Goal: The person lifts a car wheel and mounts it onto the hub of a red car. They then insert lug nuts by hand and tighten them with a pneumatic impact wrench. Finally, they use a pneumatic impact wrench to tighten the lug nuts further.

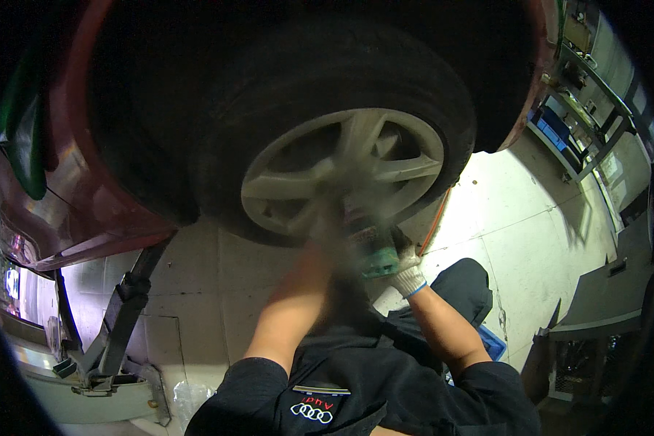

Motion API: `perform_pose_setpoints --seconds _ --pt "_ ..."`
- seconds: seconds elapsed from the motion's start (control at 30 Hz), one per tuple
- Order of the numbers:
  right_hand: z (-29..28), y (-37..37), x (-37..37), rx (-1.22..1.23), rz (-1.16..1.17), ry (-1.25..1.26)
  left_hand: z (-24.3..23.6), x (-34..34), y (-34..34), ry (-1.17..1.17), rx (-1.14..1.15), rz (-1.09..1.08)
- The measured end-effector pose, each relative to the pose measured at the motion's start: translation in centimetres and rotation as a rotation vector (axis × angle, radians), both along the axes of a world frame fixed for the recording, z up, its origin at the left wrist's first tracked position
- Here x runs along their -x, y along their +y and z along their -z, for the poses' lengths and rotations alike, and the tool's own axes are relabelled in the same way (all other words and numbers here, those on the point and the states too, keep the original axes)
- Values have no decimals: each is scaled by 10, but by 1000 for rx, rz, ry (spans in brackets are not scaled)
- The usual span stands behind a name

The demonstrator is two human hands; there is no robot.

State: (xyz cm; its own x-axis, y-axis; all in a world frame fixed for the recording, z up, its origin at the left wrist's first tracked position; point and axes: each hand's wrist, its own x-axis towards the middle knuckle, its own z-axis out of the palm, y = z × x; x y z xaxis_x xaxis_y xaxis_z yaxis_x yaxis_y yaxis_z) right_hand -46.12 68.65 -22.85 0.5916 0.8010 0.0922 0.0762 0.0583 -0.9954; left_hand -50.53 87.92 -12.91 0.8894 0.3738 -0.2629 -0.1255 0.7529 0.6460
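In front of me, a silver spoked wheel [403, 169] with a black tyre [443, 94] sits in the wheel arch of a red car. A dark impact wrench [376, 256] with a green rear end points at the wheel's hub. My right hand [410, 272], in a white knitted glove with a blue cuff edge, is closed around the wrench's handle side. My left hand [329, 218] reaches up beside the wrench's front, close to the hub. A grey blur over the middle hides its fingers and the tool's tip.
A red hose [436, 221] runs near the tyre. The red car body [87, 196] carries a green cover [27, 145] at left. Below it stands a dark lift arm [127, 298]. At right are a tool cart [596, 138] and a grey cabinet [603, 291]; a blue box [494, 343] lies by my knee.
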Motion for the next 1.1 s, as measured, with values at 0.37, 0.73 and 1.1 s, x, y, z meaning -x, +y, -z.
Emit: perform_pose_setpoints --seconds 0.37,0.73,1.1 --pt "-27 -5 -6 -155 -145 574 -27 -7 -3 -13 41 41" --pt "51 -8 -27 27 134 -22 -9 -15 4 -59 -54 46" --pt "-39 -42 56 801 -69 -728 -16 79 -45 135 -258 181"
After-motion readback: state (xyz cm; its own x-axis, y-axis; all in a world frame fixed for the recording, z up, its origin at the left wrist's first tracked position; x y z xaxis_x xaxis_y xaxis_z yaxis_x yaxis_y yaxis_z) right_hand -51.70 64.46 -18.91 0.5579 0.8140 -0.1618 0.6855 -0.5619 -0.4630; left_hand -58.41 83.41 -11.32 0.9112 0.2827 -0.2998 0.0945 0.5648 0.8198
